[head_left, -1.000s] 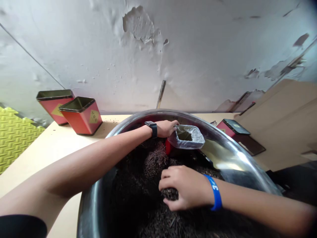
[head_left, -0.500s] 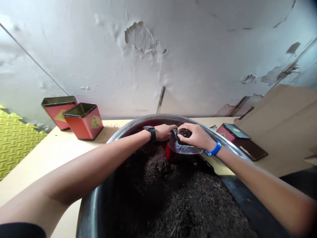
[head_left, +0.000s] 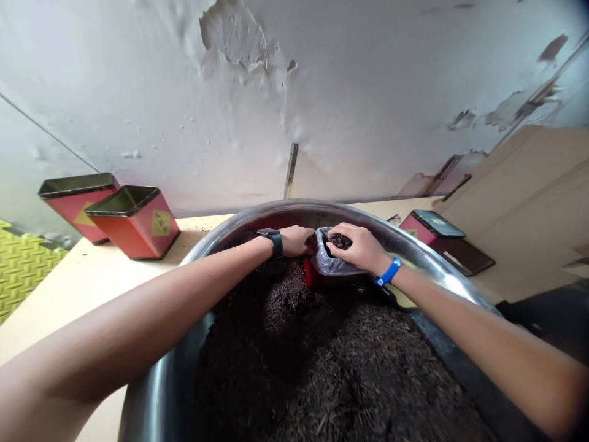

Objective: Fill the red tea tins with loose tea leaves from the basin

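Note:
Inside a large metal basin (head_left: 159, 374) lie dark loose tea leaves (head_left: 368, 368). A red tin (head_left: 308, 273) lined with a clear plastic bag (head_left: 334, 264) stands among them near the far rim. My left hand (head_left: 297, 240), with a dark watch at its wrist, is closed at the left edge of the bag's mouth; its fingertips are partly hidden. Over the bag's opening, my right hand (head_left: 363, 247) curls around a clump of tea leaves (head_left: 340, 240). A blue band circles the right wrist.
Two open red tins (head_left: 138, 230) stand on the pale table (head_left: 59, 294) at left. On the right are another red tin (head_left: 430, 233) and a dark lid-like piece (head_left: 464, 258), near brown cardboard (head_left: 529, 202). A peeling wall (head_left: 345, 110) rises close behind the basin.
My right hand has shifted slightly left and lower over the bag, and more of the bag's mouth shows. The left hand keeps its place at the bag's edge. The camera view has shifted.

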`<state>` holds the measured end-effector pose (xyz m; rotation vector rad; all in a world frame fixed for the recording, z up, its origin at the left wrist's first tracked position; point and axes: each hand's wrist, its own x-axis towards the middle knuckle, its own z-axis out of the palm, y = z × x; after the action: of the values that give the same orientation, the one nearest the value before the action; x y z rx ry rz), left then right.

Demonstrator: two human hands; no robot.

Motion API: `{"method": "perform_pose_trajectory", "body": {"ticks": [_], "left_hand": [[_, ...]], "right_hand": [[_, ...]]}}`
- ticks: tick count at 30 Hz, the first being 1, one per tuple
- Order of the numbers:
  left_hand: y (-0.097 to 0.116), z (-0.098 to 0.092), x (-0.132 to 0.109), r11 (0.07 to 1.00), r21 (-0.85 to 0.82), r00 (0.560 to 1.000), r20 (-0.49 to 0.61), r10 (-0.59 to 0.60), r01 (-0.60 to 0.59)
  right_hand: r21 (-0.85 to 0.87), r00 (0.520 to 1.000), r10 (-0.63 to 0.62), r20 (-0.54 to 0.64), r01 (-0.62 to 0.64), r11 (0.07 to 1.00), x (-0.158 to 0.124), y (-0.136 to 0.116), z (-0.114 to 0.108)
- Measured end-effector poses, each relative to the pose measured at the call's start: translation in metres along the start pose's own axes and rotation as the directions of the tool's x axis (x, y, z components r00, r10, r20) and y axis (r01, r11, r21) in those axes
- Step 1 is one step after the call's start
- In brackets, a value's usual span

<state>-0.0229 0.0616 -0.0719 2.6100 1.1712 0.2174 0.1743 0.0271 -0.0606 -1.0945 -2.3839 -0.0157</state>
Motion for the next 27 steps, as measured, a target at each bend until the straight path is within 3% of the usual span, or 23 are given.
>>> {"method": "perform_pose_trajectory", "body": {"ticks": [3,6,12,16,22,27], "left_hand": [[0.001,-0.004,-0.001,0.994,0.107,1.000,-0.026,-0.008,0.011],[0.003,-0.013,-0.002,0.995,0.098,0.990,-0.139,0.026,-0.012],[0.022,-0.028,-0.008,0.975,-0.008,0.908,-0.366,0.204,-0.222],[0.031,-0.024,-0.010,0.946,-0.026,0.896,-0.330,0.298,-0.324],[0.032,-0.021,-0.010,0.970,-0.051,0.942,-0.254,0.219,-0.239],[0.033,-0.021,-0.011,0.972,0.005,0.948,-0.220,0.232,-0.237]], "right_hand": [[0.003,1.000,0.006,0.006,-0.006,1.000,-0.001,0.001,0.001],[0.001,1.000,0.005,0.003,-0.005,1.000,-0.001,0.001,0.001],[-0.005,0.999,0.041,0.015,-0.041,0.999,0.001,0.006,0.003],[-0.003,0.999,0.039,0.022,-0.039,0.999,0.001,0.011,0.004],[0.012,0.998,0.040,0.046,-0.041,0.999,0.001,0.011,0.002],[0.044,0.996,0.069,0.050,-0.071,0.996,0.001,0.011,0.002]]}}
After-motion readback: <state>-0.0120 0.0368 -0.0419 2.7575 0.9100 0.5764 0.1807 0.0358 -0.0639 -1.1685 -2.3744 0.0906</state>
